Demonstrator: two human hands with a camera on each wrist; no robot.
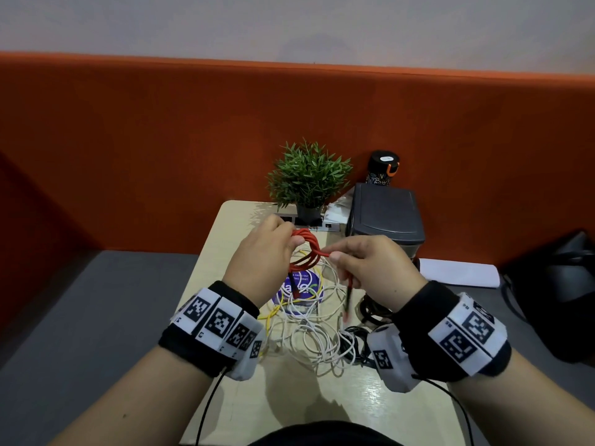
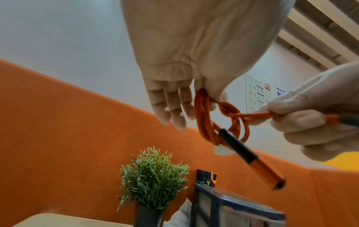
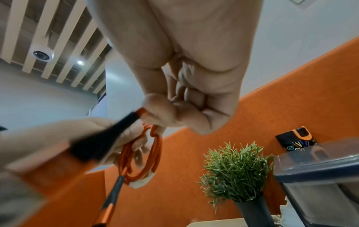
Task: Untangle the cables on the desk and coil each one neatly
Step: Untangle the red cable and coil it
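Head view, mid-frame: my left hand [image 1: 267,249] pinches the red cable [image 1: 306,249] coil above the surface [image 1: 370,400] so the loops stay together, while my right hand [image 1: 370,265] grips its tail, wrapping it crosswise to lock the bundle; white cables [image 1: 317,344] wait below.

White and yellow cables [image 1: 317,329] clutter mid-desk; plant [image 1: 308,178] and black bin [image 1: 384,214] block the far edge.
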